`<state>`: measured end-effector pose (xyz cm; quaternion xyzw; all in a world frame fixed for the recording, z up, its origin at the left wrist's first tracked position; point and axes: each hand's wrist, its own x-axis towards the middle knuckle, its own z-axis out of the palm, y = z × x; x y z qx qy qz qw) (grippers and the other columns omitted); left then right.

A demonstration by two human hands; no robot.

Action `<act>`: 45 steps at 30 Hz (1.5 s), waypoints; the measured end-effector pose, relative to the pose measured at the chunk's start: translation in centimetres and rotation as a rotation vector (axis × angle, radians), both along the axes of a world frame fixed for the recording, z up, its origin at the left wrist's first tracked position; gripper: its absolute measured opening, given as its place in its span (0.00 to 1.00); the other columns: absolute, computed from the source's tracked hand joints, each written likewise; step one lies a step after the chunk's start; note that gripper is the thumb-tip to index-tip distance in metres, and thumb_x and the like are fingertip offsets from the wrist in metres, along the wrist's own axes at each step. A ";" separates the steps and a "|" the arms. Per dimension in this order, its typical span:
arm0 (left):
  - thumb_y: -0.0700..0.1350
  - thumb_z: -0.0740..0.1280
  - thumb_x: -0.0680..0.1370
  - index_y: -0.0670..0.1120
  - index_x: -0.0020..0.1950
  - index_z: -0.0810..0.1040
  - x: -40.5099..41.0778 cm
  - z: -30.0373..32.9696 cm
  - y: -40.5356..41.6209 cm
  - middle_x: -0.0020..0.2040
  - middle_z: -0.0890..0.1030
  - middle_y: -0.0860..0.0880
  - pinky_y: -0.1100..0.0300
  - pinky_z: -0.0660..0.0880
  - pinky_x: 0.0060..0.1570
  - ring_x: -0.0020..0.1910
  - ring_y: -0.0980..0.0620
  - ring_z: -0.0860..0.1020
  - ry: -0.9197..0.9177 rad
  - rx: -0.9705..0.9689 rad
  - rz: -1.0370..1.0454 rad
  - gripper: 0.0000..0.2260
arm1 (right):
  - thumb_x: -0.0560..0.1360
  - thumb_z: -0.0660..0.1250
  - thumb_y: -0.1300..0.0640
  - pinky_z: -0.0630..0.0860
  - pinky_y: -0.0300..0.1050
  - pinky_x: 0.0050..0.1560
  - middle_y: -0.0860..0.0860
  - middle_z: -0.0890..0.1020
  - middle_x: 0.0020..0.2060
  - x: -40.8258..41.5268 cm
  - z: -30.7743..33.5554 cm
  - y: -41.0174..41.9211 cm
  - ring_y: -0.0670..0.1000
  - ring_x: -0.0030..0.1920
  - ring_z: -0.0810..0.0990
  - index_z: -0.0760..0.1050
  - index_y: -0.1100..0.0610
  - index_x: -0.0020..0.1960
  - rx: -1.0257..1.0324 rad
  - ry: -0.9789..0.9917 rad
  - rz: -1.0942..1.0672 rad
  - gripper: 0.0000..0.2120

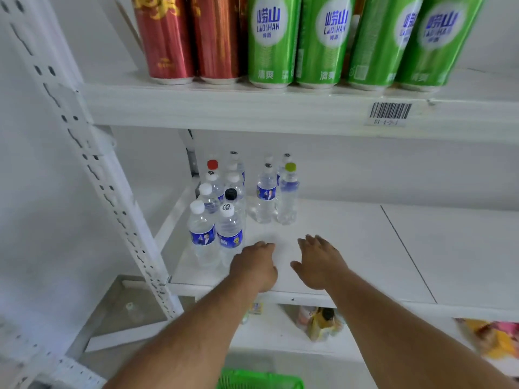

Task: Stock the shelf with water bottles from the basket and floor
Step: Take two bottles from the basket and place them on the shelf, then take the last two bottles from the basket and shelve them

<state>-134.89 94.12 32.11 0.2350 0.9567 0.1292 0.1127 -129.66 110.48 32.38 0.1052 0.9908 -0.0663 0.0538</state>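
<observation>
Head view: both hands reach over the front of the middle shelf (337, 242), and neither holds anything. The left hand (257, 266) has a loosely curled grip just beside the front-most water bottles (214, 234), pinching nothing; the right hand (320, 262) is spread flat, palm down, over bare shelf board. Judging from this, a placing step seems finished, and the next move calls for drawing back and going down to the green basket (259, 379), whose rim shows at the bottom edge, for another bottle. Whether any bottles remain in it cannot be told.

The water bottles stand upright in two clusters toward the shelf's left end: a fuller double row near the perforated upright post (112, 197), and a smaller group (276, 192) further back, right of that row. Everything right of the bottles is open white board, with a seam running front to back. Above that shelf, red cans (191, 37) and green cans (337, 43) line the upper tier. Below it, packets lie on a lower shelf, blurred.
</observation>
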 end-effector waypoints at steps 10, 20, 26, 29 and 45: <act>0.48 0.63 0.77 0.53 0.77 0.62 8.6 1.3 -2.9 0.77 0.64 0.51 0.50 0.69 0.67 0.72 0.46 0.68 0.042 -0.066 0.033 0.28 | 0.79 0.59 0.41 0.58 0.53 0.75 0.54 0.62 0.77 8.5 0.6 -3.2 0.57 0.78 0.56 0.58 0.57 0.77 -0.004 0.017 0.038 0.32; 0.52 0.64 0.75 0.55 0.73 0.67 19.6 -4.2 -4.7 0.72 0.72 0.49 0.50 0.73 0.60 0.66 0.44 0.73 -0.101 -0.127 0.044 0.26 | 0.78 0.62 0.41 0.68 0.55 0.65 0.57 0.69 0.71 20.5 -5.1 -5.7 0.61 0.71 0.67 0.65 0.58 0.72 -0.168 -0.022 0.044 0.30; 0.51 0.64 0.76 0.54 0.76 0.64 22.9 -9.6 -6.7 0.74 0.69 0.50 0.50 0.72 0.63 0.69 0.45 0.71 -0.247 -0.139 0.035 0.28 | 0.79 0.61 0.42 0.68 0.55 0.68 0.56 0.67 0.73 25.1 -9.9 -6.6 0.59 0.71 0.66 0.61 0.58 0.75 -0.244 -0.183 -0.015 0.31; 0.51 0.64 0.76 0.53 0.76 0.63 22.8 -12.1 -8.2 0.74 0.69 0.49 0.49 0.72 0.65 0.70 0.44 0.71 -0.327 -0.148 0.040 0.28 | 0.79 0.60 0.42 0.67 0.55 0.70 0.55 0.66 0.75 25.7 -12.2 -6.9 0.59 0.73 0.65 0.58 0.57 0.77 -0.272 -0.255 -0.081 0.32; 0.56 0.65 0.77 0.49 0.74 0.67 14.5 -33.8 -16.5 0.70 0.74 0.46 0.54 0.71 0.64 0.68 0.46 0.73 -0.615 -0.155 0.170 0.27 | 0.79 0.59 0.41 0.67 0.50 0.68 0.55 0.69 0.72 21.9 -33.8 -11.4 0.58 0.70 0.69 0.61 0.55 0.76 -0.430 -0.616 -0.431 0.30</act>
